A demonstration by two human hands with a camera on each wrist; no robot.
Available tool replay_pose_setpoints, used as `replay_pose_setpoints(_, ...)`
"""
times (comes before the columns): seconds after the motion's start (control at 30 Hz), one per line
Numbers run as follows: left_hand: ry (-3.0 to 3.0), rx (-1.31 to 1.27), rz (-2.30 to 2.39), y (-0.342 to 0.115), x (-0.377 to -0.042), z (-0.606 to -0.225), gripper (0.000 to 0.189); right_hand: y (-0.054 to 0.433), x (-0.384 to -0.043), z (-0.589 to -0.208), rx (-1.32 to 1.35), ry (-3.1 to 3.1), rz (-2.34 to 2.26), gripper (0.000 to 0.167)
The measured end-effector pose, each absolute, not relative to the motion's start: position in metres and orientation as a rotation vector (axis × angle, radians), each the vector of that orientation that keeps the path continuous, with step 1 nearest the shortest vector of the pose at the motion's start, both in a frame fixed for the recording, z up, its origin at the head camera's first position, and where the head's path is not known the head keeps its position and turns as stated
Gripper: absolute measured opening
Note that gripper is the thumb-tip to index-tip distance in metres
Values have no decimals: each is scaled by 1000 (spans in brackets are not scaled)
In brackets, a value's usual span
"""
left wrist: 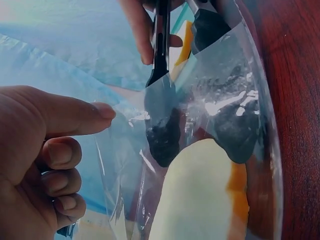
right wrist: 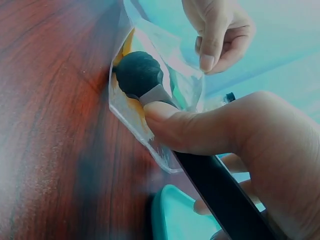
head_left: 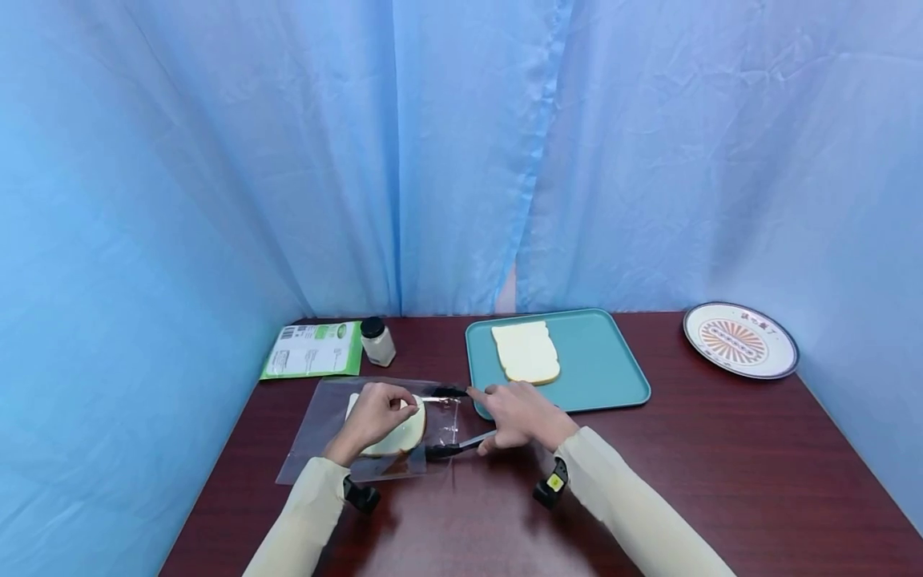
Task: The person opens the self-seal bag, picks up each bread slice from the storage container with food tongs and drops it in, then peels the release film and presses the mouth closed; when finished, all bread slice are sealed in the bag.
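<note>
Just beside the teal tray (head_left: 606, 361) lies a clear plastic bag (head_left: 317, 433), into whose mouth the spread black-headed tongs (right wrist: 212, 185) reach; the bread slice (left wrist: 195, 195) sits inside. The right hand (head_left: 515, 413) grips the tongs, the left hand (head_left: 375, 418) pinches the bag's rim, which could tear if the tongs spread wider.

bag (head_left: 313, 437): glossy plastic | tongs (right wrist: 220, 195): smooth metal | table (head_left: 735, 473): glossy wood

A right hand (right wrist: 280, 137) grips black-tipped tongs (right wrist: 212, 180) that reach into a clear bag (right wrist: 191, 86) holding orange-crusted bread (right wrist: 128, 43), while, on the far side, the left hand (right wrist: 222, 32) pinches the bag's edge. Near, a teal tray (right wrist: 172, 212) sits on the wooden table (right wrist: 55, 125).
</note>
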State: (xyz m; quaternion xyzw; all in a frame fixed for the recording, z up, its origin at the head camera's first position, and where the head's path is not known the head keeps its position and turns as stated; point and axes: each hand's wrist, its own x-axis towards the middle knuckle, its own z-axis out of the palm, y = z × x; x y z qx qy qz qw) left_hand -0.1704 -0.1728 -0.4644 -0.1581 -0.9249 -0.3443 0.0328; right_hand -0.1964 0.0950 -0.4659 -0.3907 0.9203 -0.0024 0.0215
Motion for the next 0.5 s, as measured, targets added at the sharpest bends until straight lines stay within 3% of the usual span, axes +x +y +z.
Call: replay_pose_setpoints(0.5, -2849, -463, -1052, -172, -175, -468, 4, 129, -177, -452, -1140, 2930, -82, 96)
